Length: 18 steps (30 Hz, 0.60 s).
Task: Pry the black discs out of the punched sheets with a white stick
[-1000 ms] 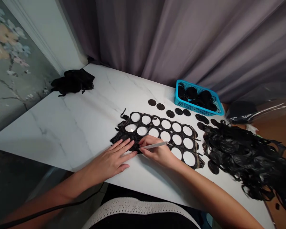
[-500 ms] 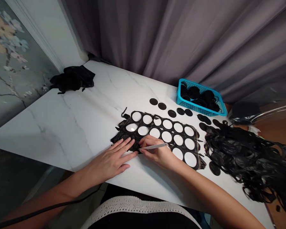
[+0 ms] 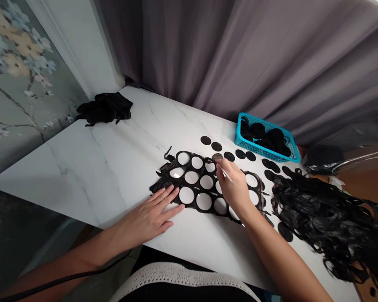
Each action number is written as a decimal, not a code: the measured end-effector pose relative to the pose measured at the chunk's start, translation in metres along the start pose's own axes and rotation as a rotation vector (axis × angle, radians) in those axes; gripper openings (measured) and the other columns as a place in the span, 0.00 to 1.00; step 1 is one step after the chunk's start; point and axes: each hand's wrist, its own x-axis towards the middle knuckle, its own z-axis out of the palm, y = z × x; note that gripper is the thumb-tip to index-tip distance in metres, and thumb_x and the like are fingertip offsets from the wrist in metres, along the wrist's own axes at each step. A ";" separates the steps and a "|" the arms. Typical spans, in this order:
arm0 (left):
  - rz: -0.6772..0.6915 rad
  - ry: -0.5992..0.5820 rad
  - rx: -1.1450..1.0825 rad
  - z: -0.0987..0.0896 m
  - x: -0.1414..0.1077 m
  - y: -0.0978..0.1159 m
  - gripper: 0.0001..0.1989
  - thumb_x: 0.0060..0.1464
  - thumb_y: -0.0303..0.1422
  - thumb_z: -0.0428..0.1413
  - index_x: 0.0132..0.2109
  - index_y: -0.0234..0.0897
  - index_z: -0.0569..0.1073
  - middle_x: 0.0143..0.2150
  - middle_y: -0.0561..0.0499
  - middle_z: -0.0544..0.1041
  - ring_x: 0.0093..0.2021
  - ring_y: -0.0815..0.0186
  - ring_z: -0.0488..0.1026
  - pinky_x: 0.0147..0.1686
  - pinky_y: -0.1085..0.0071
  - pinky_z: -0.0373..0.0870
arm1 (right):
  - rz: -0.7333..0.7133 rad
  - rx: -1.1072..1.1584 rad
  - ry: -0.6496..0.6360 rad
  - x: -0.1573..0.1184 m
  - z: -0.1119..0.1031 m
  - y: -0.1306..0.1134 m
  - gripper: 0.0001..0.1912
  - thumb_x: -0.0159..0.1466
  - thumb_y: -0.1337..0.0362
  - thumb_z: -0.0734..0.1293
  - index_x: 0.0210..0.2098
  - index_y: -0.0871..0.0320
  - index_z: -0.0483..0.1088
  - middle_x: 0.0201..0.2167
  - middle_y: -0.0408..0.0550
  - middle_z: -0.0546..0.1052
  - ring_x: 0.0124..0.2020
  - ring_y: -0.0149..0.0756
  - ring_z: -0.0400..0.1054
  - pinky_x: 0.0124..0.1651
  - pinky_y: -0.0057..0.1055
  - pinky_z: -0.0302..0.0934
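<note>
A black sheet (image 3: 195,204) with rows of round cut-out holes lies on the white table, whose surface shows through them. My left hand (image 3: 156,212) rests flat on the sheet's left end, fingers spread, holding nothing. My right hand (image 3: 237,188) is closed around a slim pale tool (image 3: 226,173), which looks like tweezers, above the sheet's far edge. At its fingertips is a thin dark disc (image 3: 217,157), slightly blurred; whether it is gripped or touching the table I cannot tell. Part of the sheet is hidden under both hands.
Loose black discs (image 3: 240,154) lie along the far side of the sheet. A blue basket (image 3: 264,153) holds more black pieces. At the right is a heap of black scraps (image 3: 327,222); a black cloth bundle (image 3: 105,110) lies at the far left corner. A grey curtain (image 3: 189,50) hangs behind.
My right hand has moved from beside my left hand to the sheet's far edge, away and rightward. Another hole shows near my left fingers, and a disc is now at my right fingertips.
</note>
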 end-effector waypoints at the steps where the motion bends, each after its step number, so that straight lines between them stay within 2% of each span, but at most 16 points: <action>1: -0.007 0.003 0.013 -0.001 -0.001 0.001 0.23 0.69 0.35 0.49 0.68 0.41 0.61 0.73 0.41 0.53 0.72 0.50 0.52 0.65 0.51 0.60 | 0.016 0.091 -0.022 0.001 0.001 -0.006 0.08 0.69 0.66 0.57 0.38 0.55 0.66 0.40 0.53 0.78 0.34 0.40 0.68 0.37 0.35 0.61; 3: -0.044 0.017 0.049 -0.003 -0.004 0.005 0.23 0.69 0.35 0.49 0.68 0.37 0.61 0.72 0.39 0.56 0.71 0.51 0.54 0.65 0.52 0.61 | 0.028 0.295 -0.131 0.001 0.007 -0.022 0.07 0.69 0.64 0.59 0.35 0.55 0.66 0.41 0.51 0.79 0.30 0.36 0.68 0.33 0.32 0.61; 5: -0.120 0.056 0.092 -0.008 -0.008 0.010 0.23 0.68 0.34 0.50 0.66 0.32 0.63 0.69 0.37 0.62 0.69 0.51 0.58 0.64 0.53 0.63 | -0.010 0.458 -0.283 0.000 0.017 -0.040 0.07 0.69 0.64 0.60 0.36 0.55 0.68 0.39 0.50 0.80 0.30 0.34 0.69 0.33 0.31 0.62; 9: -0.239 0.122 0.137 -0.014 -0.017 0.018 0.18 0.67 0.33 0.52 0.60 0.31 0.69 0.59 0.38 0.72 0.63 0.51 0.67 0.61 0.53 0.68 | -0.107 0.631 -0.516 -0.006 0.040 -0.062 0.06 0.68 0.66 0.61 0.37 0.56 0.69 0.39 0.47 0.79 0.33 0.33 0.70 0.34 0.30 0.62; 12: -0.253 0.105 0.126 -0.014 -0.021 0.021 0.18 0.67 0.33 0.51 0.60 0.30 0.69 0.59 0.38 0.72 0.63 0.51 0.67 0.61 0.54 0.69 | -0.137 0.668 -0.572 -0.008 0.049 -0.067 0.06 0.67 0.68 0.62 0.33 0.56 0.68 0.38 0.47 0.78 0.34 0.34 0.69 0.35 0.30 0.62; 18: -0.255 0.129 0.095 -0.012 -0.022 0.021 0.16 0.68 0.30 0.49 0.60 0.32 0.70 0.61 0.39 0.71 0.64 0.52 0.66 0.63 0.53 0.66 | -0.186 0.675 -0.558 -0.009 0.050 -0.070 0.08 0.65 0.70 0.64 0.29 0.56 0.64 0.40 0.49 0.75 0.39 0.36 0.69 0.40 0.33 0.63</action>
